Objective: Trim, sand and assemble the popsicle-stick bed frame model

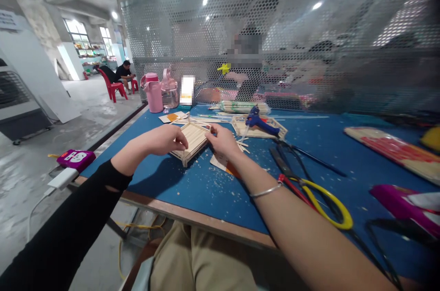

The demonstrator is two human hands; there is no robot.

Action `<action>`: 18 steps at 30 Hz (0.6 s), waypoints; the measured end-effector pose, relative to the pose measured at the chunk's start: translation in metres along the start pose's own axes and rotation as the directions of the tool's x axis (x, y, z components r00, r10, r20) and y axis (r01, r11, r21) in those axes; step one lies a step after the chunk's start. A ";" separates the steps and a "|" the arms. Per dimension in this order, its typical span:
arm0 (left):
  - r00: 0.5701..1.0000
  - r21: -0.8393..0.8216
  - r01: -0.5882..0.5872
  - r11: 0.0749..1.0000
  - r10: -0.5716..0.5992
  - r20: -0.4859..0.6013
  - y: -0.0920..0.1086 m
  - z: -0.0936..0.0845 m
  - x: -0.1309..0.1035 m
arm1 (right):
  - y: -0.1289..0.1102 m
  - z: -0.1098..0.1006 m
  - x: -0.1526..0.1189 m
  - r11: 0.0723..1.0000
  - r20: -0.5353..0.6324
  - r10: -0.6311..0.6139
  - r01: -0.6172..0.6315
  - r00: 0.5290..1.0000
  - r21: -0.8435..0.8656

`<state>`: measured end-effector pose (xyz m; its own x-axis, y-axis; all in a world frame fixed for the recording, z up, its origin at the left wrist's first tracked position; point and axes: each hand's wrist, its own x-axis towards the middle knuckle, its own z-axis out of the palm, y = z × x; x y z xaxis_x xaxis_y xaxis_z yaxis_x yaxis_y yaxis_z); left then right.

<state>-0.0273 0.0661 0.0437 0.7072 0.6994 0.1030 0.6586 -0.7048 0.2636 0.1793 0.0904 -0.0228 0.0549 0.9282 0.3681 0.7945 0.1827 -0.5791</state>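
A small frame of pale wooden sticks [194, 139] rests on the blue tabletop, with short posts at its corners. My left hand [172, 139] reaches over its left side, fingers bent down and close together near the front edge; what they grip, if anything, is too small to tell. At the frame's right corner my right hand [220, 139] is closed, thumb and forefinger pinched at the corner post; the piece between them is mostly hidden. Right of it, a blue glue gun [261, 122] lies on a second stick frame [237, 127]. Loose sticks [213, 118] lie behind.
Pliers with yellow and red handles [326, 204] lie at the right. Behind stand a pink flask [153, 94] and a perforated metal screen [192, 39]. A bagged stick bundle [244, 107] lies at the back. A power strip [76, 159] is at the left edge. A person sits far left.
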 end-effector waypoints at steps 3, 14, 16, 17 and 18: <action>0.996 -0.004 0.004 1.000 -0.004 0.094 0.004 -0.005 0.008 | 0.001 0.000 0.000 1.000 -0.002 0.002 -0.002 1.000 0.002; 0.892 -0.075 0.204 0.976 -0.217 -0.397 -0.005 0.049 -0.049 | 0.005 0.004 0.000 0.998 -0.007 0.010 -0.010 1.000 0.069; 0.901 -0.066 0.222 0.973 -0.230 -0.368 -0.005 0.060 -0.048 | 0.006 0.005 0.000 0.997 -0.013 0.019 -0.018 1.000 0.075; 0.900 -0.050 0.242 0.969 -0.243 -0.362 -0.005 0.063 -0.045 | 0.006 0.006 0.000 0.997 -0.013 0.023 -0.021 1.000 0.079; 0.894 -0.030 0.270 0.962 -0.263 -0.362 -0.004 0.065 -0.042 | 0.007 0.007 0.000 0.996 -0.011 0.025 -0.024 1.000 0.084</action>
<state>-0.0433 0.0320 -0.0242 0.3666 0.8536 0.3701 0.8174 -0.4855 0.3102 0.1804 0.0936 -0.0319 0.0809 0.9289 0.3614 0.7394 0.1872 -0.6467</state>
